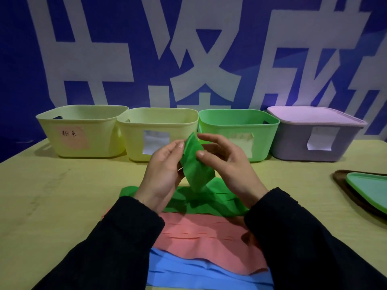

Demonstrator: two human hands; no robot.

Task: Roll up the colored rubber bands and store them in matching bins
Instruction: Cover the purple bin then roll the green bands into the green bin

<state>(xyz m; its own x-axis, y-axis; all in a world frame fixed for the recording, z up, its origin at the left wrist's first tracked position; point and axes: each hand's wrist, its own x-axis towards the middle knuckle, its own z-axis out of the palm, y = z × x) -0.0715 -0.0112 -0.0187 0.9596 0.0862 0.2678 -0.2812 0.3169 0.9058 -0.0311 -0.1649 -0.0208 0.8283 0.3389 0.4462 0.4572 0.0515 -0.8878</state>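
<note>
Four bins [159, 132], three colored bands [199, 237], two hands [161, 170], two lids [368, 191]

You see a green band [193, 164] lifted at frame centre — partly folded, its tail trailing down onto the table. Below it a pink band [209, 241] lies flat, then a blue band [201, 273] at the bottom edge. Across the upper middle stand four bins — two yellow bins [83, 130] [159, 132], a green bin [240, 130], and a lidded purple bin [314, 135].

Blue wall banner [125, 38] with large white characters, yellowish table [52, 195], seemingly dim light
</note>
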